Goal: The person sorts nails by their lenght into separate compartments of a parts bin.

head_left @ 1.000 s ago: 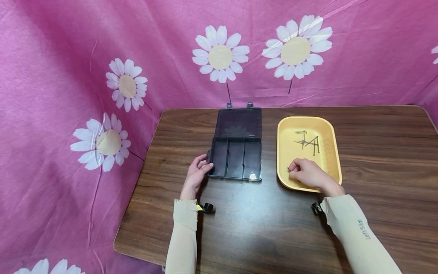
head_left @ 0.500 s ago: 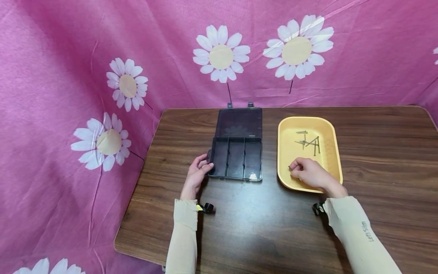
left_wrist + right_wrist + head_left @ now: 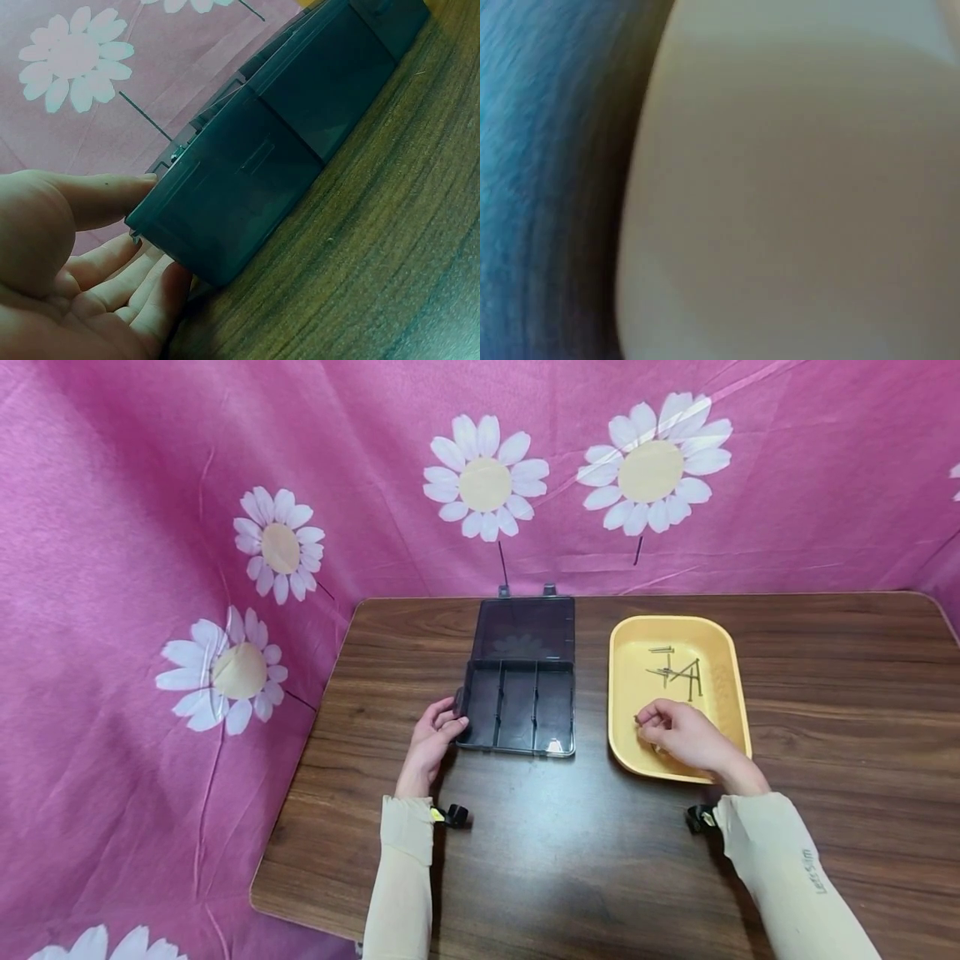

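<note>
Woodgrain table (image 3: 570, 843): left hand (image 3: 430, 745) grips divided box (image 3: 517, 710); right hand (image 3: 684, 732) pinches small item (image 3: 637, 719) over yellow tray (image 3: 726, 702), seemingly the pick-up step, next needing a clean lift

Dark lettering (image 3: 814, 871) on the right sleeve (image 3: 780, 856), nearer the wearer than the yellow tray (image 3: 628, 685) and to its right, reads "LetsSlim". Faint marks (image 3: 721, 687) inside the tray's right side are too blurred to read.

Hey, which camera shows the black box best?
The head view: it looks down into the open black box, showing all three compartments and the lid folded back. The left wrist view mostly shows its outside wall; the right wrist view doesn't show it.
</note>
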Motion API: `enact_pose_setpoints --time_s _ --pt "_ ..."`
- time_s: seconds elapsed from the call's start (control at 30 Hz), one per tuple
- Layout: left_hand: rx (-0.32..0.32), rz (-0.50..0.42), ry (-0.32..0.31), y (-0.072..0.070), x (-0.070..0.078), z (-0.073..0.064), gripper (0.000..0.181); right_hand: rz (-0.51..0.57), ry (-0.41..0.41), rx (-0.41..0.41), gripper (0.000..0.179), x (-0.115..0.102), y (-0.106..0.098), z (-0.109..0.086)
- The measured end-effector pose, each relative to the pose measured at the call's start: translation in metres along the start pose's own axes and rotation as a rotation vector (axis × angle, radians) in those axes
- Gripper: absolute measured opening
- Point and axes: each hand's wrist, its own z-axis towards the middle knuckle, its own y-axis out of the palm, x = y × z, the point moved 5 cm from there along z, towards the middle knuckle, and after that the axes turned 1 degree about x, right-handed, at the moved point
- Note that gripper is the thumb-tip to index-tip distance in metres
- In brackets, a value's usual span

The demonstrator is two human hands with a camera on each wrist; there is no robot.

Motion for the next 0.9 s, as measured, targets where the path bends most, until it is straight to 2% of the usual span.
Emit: enact_pose_setpoints --time_s 0.13,0.33,0.47,0.57,0.63,0.9 --pt "0.027 0.0 0.015 -0.003 -0.01 0.007 0.049 0.076 -0.004 0.047 0.023 -0.008 -0.005 -0.003" --pt "0.028 -0.001 0.018 -0.004 -0.011 0.008 0.049 0.238 -0.067 0.134 0.019 -0.021 -0.016 -0.009" --pt "0.029 -0.004 0.016 -0.004 -0.011 0.007 0.049 0.462 -0.096 0.131 0.011 -0.029 -0.021 -0.014" --pt "0.029 0.002 0.017 -0.004 -0.01 0.007 0.049 0.645 -0.116 0.101 0.012 -0.033 -0.023 -0.017" --pt "0.029 0.002 0.018 -0.004 -0.01 0.007 0.049 0.726 -0.128 0.086 0.013 -0.035 -0.025 -0.018" --pt "0.013 -0.006 0.01 -0.004 -0.009 0.006 0.05 0.828 -0.112 0.1 0.011 -0.041 -0.028 -0.021"
